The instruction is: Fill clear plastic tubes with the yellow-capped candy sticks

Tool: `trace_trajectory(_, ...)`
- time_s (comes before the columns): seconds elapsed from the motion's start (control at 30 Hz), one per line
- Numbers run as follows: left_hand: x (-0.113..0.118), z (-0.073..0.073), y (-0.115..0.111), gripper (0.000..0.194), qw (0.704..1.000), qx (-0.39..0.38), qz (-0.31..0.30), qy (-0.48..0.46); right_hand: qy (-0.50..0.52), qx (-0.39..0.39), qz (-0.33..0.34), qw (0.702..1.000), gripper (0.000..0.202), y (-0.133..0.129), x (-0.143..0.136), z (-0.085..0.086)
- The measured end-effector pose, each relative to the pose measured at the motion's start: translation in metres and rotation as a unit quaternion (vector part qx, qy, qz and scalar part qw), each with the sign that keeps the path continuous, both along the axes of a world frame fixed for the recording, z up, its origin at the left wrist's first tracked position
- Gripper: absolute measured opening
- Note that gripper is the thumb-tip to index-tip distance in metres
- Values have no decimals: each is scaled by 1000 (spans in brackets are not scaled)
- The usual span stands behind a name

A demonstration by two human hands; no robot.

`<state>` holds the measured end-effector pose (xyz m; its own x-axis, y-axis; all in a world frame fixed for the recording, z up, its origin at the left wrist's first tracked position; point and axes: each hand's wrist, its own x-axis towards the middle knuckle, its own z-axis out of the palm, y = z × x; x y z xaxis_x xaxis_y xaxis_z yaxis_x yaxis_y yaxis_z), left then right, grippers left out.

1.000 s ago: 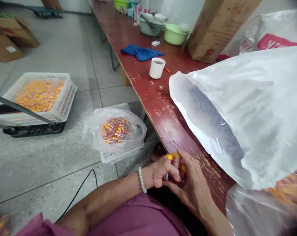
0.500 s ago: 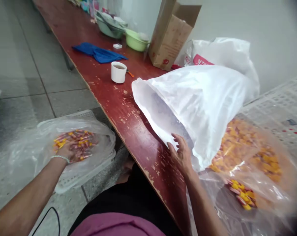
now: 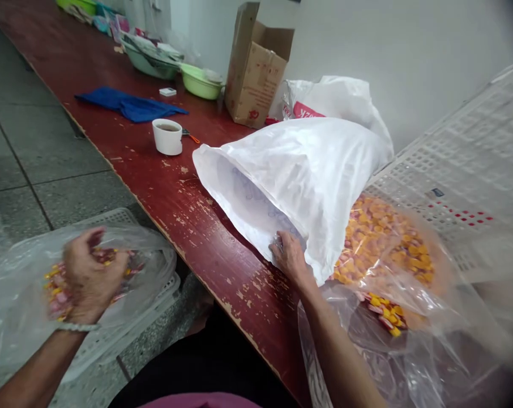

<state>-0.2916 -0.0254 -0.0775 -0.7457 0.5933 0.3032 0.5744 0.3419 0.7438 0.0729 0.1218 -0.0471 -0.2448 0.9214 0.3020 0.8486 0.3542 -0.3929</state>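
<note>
The left hand (image 3: 93, 277) has lifted off the yellow-capped mini bottles (image 3: 56, 283), fingers curved apart; the bottles lie in a clear plastic bag (image 3: 14, 289) at eight o'clock. The right hand (image 3: 290, 258), at five, has reached the mouth of the white sack (image 3: 301, 164), its grip unclear. A white mug (image 3: 168, 140) stands at ten.

From the right hand (image 3: 288, 255), open red tabletop (image 3: 175, 201) runs toward 10 o'clock, where the white cup (image 3: 167, 139) stands; the white sack (image 3: 307, 164) blocks 12 o'clock, clear plastic film (image 3: 435, 340) 4 o'clock.
</note>
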Motion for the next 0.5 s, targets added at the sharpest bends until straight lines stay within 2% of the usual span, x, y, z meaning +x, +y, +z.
trace_trajectory(0.07,38,32,26,35,980,87,-151,97,2,11,-10,1000,36,6,1,-3)
trace_trajectory(0.13,78,59,62,27,932,113,-310,153,15,25,-26,999,39,12,5,-2)
trace_trajectory(0.2,115,73,107,35,872,73,-441,200,42,40,-46,997,41,18,13,3)
trace_trajectory(0.23,133,76,131,40,851,43,-476,217,64,45,-59,995,41,22,16,7)
trace_trajectory(0.3,162,76,176,46,830,-7,-509,228,125,40,-93,987,41,28,23,14)
trace_trajectory(0.37,184,72,214,50,826,-51,-523,206,197,12,-125,972,42,34,30,20)
trace_trajectory(0.43,200,72,242,51,827,-74,-525,189,276,-24,-141,950,44,39,35,26)
trace_trajectory(0.5,211,75,260,47,833,-87,-517,178,351,-57,-145,924,46,43,38,30)
